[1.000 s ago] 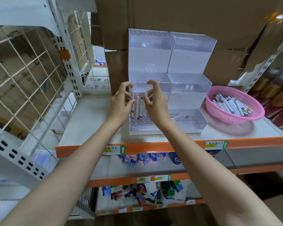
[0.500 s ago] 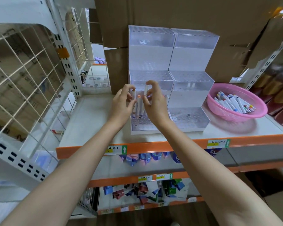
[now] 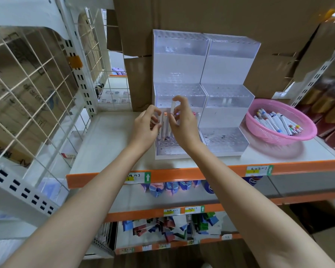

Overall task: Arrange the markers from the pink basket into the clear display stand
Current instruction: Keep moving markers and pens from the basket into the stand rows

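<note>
Little had changed from a second earlier: both hands stayed at the front-left tier of the clear display stand (image 3: 228, 60), the left hand (image 3: 146, 128) sitting slightly lower against it. My right hand (image 3: 184, 122) kept thumb and forefinger pinched on the white marker (image 3: 173, 107), held upright above the lowest tier, with the other fingers loosely curled. My left fingers were curled on a standing marker (image 3: 160, 122) just beside it, its foot down among the tier's holes; whether it was fully seated I could not tell. An orange-capped marker (image 3: 165, 121) stood between the two. The stand was see-through hard plastic, two stepped units side by side, three tiers each, with tops drilled in rows of round holes. The remaining markers (image 3: 275, 120), slim white barrels with coloured end caps, lay heaped in the pink basket (image 3: 306, 132), a round shallow bowl of perforated plastic, to the right of the stand on the same shelf (image 3: 108, 144). The shelf was flat and pale with an orange front lip; brown cardboard (image 3: 220, 12) stood behind.
</note>
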The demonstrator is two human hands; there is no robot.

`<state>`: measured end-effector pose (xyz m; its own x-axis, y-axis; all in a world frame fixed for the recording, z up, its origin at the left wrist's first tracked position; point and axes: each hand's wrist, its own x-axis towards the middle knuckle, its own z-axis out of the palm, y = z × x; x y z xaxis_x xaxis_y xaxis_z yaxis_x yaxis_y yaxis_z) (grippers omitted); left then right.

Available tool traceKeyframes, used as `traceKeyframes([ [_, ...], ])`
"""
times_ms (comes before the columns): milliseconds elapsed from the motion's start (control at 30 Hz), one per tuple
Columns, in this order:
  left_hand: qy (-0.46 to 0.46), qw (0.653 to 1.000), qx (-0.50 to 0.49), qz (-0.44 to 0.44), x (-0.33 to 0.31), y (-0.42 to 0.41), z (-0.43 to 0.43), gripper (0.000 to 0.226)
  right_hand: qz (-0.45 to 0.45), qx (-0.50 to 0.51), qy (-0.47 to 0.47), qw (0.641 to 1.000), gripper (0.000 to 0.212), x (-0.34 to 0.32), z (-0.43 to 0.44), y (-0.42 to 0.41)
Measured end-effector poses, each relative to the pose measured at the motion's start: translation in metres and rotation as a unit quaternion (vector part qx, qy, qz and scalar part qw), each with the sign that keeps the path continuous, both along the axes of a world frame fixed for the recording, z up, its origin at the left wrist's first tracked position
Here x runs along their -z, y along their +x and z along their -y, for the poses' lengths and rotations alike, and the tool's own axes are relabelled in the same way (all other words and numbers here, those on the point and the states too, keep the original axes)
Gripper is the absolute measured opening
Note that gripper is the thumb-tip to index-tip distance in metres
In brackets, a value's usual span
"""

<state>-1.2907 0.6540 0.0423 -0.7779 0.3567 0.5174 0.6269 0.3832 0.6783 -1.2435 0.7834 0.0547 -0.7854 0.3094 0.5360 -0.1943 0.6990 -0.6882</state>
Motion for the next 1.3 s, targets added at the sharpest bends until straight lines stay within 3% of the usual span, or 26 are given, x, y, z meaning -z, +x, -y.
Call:
traceKeyframes([
  [267,-0.051,0.998,0.016,-0.015,-0.002,0.002,0.001,0.025,-0.01,0.003,0.0,1.0,0.035,-0.003,0.001,0.002],
  [533,-0.031,0.999,0.004,-0.01,0.006,0.004,0.0,0.027,-0.014,0.002,-0.009,1.0,0.035,-0.008,0.002,0.003],
  [767,-0.036,0.999,0.007,-0.035,0.0,0.001,0.003,0.011,0.014,-0.018,0.023,0.999,0.032,-0.003,0.004,0.002],
  [1067,-0.161,0.974,-0.043,-0.151,-0.015,0.002,0.01,0.013,0.037,-0.03,0.052,0.998,0.034,-0.001,0.002,0.002],
  [1300,-0.18,0.972,-0.047,-0.145,-0.016,-0.001,0.014,0.025,0.029,-0.04,0.075,0.996,0.02,-0.008,0.0,0.004],
])
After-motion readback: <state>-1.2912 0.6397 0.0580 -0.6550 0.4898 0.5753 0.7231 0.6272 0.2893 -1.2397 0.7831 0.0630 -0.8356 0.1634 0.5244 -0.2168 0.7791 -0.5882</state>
